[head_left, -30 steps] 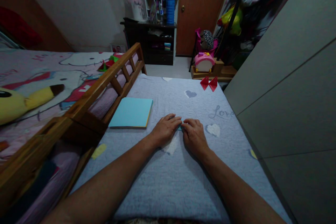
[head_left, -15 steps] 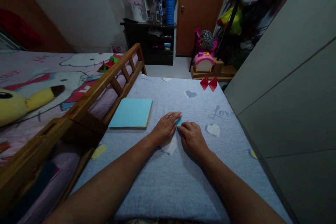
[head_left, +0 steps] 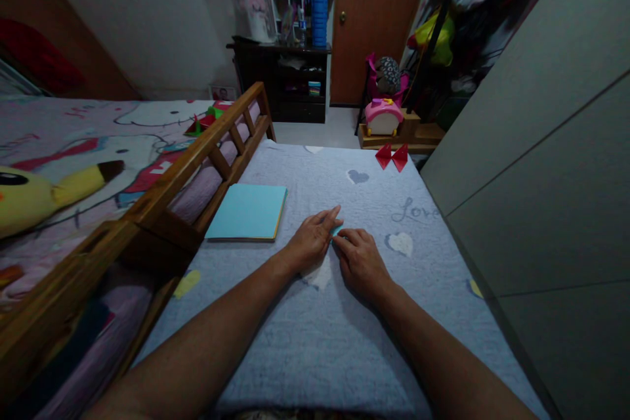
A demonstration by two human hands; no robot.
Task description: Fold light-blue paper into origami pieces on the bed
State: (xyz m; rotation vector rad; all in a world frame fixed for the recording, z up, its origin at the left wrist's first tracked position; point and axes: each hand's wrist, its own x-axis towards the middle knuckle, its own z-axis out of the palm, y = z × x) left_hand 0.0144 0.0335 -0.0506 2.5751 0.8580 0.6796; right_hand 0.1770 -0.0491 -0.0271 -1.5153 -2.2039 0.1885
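Note:
A small piece of light blue paper [head_left: 337,230] lies on the bed between my hands, mostly covered by fingers. My left hand [head_left: 315,238] grips its left side, fingers pointing forward and right. On the near right edge, the thumb and fingers of my right hand [head_left: 360,254] are pinched on the same paper. To the left rests a square stack of paper [head_left: 247,211] with a light blue sheet on top. Two red folded paper pieces [head_left: 392,157] stand side by side at the far right corner of the bed.
A wooden bed rail [head_left: 197,164] runs along the left, with a second bed and a yellow plush toy [head_left: 29,200] beyond it. A pale cabinet [head_left: 551,177] closes the right side. Past the foot stand a dark shelf unit [head_left: 278,85] and a pink toy case [head_left: 384,117].
The fingers of my left hand have shifted slightly over the blue paper, covering more of it, and are a little more spread. My right hand stays nearly in place.

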